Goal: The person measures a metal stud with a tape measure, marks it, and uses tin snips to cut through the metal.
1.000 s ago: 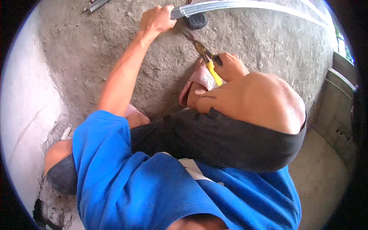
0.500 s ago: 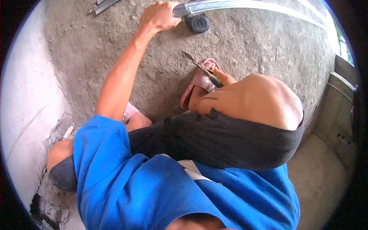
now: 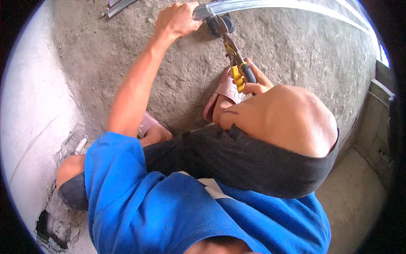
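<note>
My left hand (image 3: 179,20) is closed around the end of a long silvery metal profile (image 3: 258,4), which stretches away to the right, bending with the lens. In my right hand (image 3: 259,80) is a pair of tin snips (image 3: 230,47) with yellow and black handles. The handles are spread apart, and the blades point up at the profile's near edge, close to my left hand. Whether the blades touch the metal or only overlap it in the view, I cannot tell. Under the snips' tip lies a round-cornered black tape measure (image 3: 228,24), partly covered.
Rough grey concrete floor (image 3: 114,55) spreads around my sandalled feet (image 3: 224,91). More metal strips (image 3: 120,6) lie at the far left. A pale wall (image 3: 34,97) runs along the left, with broken rubble at its base. My raised knee (image 3: 300,118) stands beside my right hand.
My right hand has come out from beside my knee and raised the snips up to the profile. The snips' handles have spread apart. My left hand still grips the profile in nearly the same place.
</note>
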A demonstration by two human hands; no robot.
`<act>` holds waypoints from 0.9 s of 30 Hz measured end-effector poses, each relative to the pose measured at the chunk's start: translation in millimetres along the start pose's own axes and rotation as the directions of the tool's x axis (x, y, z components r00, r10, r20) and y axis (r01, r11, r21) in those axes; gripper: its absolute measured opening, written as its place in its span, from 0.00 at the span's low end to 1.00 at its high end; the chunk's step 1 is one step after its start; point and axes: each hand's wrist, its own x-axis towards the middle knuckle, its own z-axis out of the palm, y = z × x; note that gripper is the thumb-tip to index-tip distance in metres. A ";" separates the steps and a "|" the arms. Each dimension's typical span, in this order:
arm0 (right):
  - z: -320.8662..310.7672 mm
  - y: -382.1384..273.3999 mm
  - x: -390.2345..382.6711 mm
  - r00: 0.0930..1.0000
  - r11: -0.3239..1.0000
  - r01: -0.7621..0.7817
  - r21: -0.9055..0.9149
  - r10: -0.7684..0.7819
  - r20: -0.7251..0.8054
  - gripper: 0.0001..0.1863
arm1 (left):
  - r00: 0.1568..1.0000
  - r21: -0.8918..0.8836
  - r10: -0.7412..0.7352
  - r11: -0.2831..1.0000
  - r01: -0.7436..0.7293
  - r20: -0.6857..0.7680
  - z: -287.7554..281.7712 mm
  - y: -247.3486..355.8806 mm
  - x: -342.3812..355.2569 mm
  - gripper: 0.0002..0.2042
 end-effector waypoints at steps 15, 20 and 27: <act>10.5 -9.1 38.7 0.943 0.943 -0.329 0.053 0.326 0.066 0.49 | 0.994 -0.147 -0.053 0.987 0.067 0.098 -16.1 21.6 -2.8 0.17; 29.5 0.2 53.9 0.976 0.976 -0.215 0.040 0.213 0.055 0.43 | 0.993 -0.057 -0.012 0.998 0.019 0.122 -20.6 11.5 0.4 0.18; 49.1 55.5 61.2 0.956 0.958 -0.287 0.004 0.287 -0.053 0.19 | 0.997 -0.003 0.073 0.997 -0.073 -0.006 14.7 -2.3 -1.8 0.14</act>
